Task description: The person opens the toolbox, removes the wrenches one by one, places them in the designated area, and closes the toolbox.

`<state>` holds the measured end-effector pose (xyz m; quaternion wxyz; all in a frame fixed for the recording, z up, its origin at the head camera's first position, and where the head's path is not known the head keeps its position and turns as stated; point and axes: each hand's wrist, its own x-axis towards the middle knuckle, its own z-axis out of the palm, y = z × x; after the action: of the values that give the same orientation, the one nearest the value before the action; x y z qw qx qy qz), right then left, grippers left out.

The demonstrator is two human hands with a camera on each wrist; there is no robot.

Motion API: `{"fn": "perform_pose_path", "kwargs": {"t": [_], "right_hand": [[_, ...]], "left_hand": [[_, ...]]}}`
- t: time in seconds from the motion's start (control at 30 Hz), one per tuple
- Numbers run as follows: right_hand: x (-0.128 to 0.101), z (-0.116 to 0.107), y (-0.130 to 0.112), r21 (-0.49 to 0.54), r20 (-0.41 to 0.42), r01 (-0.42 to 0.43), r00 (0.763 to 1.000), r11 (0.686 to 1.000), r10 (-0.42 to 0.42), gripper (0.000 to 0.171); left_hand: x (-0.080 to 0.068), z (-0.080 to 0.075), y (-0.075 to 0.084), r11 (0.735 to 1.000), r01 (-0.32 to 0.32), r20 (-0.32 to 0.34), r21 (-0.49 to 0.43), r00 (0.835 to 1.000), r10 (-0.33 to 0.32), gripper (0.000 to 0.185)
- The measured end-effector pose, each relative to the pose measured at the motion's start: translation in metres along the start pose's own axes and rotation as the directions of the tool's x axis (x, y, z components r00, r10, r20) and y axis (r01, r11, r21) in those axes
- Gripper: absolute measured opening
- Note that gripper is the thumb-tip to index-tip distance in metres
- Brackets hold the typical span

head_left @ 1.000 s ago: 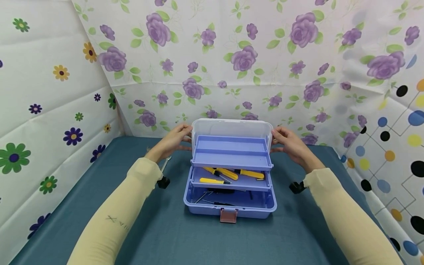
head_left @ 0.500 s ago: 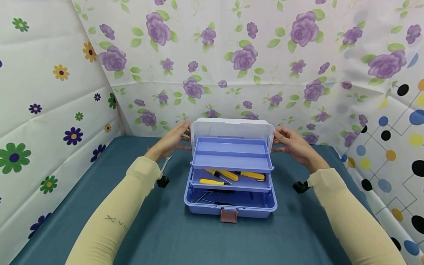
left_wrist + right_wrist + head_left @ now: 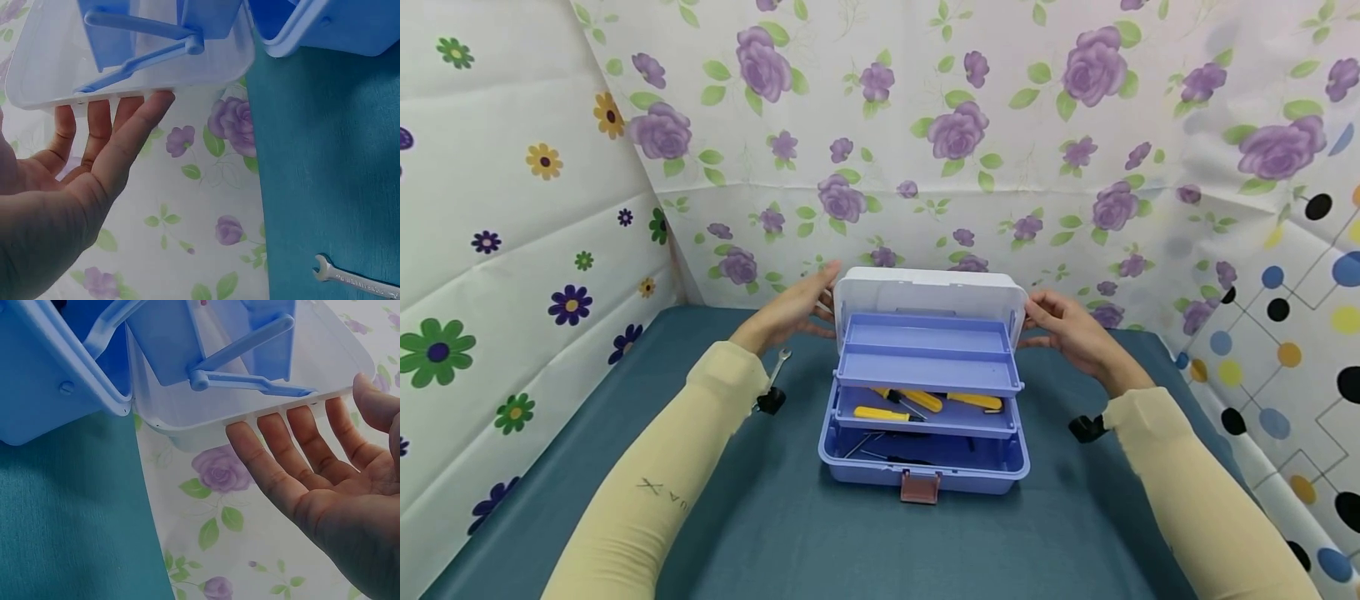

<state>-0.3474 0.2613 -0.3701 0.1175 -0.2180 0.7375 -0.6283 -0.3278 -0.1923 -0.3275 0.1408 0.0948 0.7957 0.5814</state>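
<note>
A blue toolbox (image 3: 880, 476) stands on the table with its clear lid (image 3: 925, 287) raised and its two trays lifted on side arms. My left hand (image 3: 790, 312) touches the lid's left side; in the left wrist view its fairly straight fingers (image 3: 125, 137) rest along the rim. At the lid's right side is my right hand (image 3: 1067, 333), its fingertips against the rim in the right wrist view and its thumb (image 3: 375, 406) near the corner. The upper tray (image 3: 925, 371) looks bare. Yellow-handled screwdrivers (image 3: 883, 413) lie in the middle tray (image 3: 940, 423).
Dark-handled tools (image 3: 898, 459) lie in the bottom of the box. A wrench (image 3: 778, 364) lies on the teal tablecloth (image 3: 850, 550) left of the box, partly behind the left wrist. A brown latch (image 3: 920, 487) hangs at the front. Floral curtains (image 3: 955, 167) stand behind.
The lid has tilted forward, so more of its top shows, and the upper tray has come slightly lower. Both hands have moved along with the lid.
</note>
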Motion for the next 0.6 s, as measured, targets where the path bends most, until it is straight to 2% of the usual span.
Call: {"fn": "perform_pose_path", "kwargs": {"t": [0.23, 0.4, 0.5, 0.6], "right_hand": [[-0.004, -0.001, -0.004, 0.000, 0.052, 0.013, 0.999, 1.000, -0.013, 0.030], [-0.007, 0.001, -0.013, -0.050, 0.083, -0.007, 0.996, 0.999, 0.011, 0.050], [-0.007, 0.005, -0.020, -0.081, 0.058, -0.046, 0.997, 0.996, 0.051, 0.063], [-0.007, 0.009, -0.027, -0.102, 0.019, -0.095, 0.995, 0.990, 0.097, 0.069]], "left_hand": [[0.000, 0.004, 0.000, 0.999, -0.004, -0.017, 0.047, 1.000, 0.005, 0.080], [-0.002, 0.005, -0.004, 0.999, -0.028, -0.029, 0.043, 0.999, 0.030, 0.078], [-0.004, 0.006, -0.004, 0.999, -0.032, -0.032, 0.031, 0.999, 0.033, 0.075], [-0.007, 0.007, -0.004, 0.999, -0.033, -0.029, 0.028, 0.999, 0.034, 0.073]]}}
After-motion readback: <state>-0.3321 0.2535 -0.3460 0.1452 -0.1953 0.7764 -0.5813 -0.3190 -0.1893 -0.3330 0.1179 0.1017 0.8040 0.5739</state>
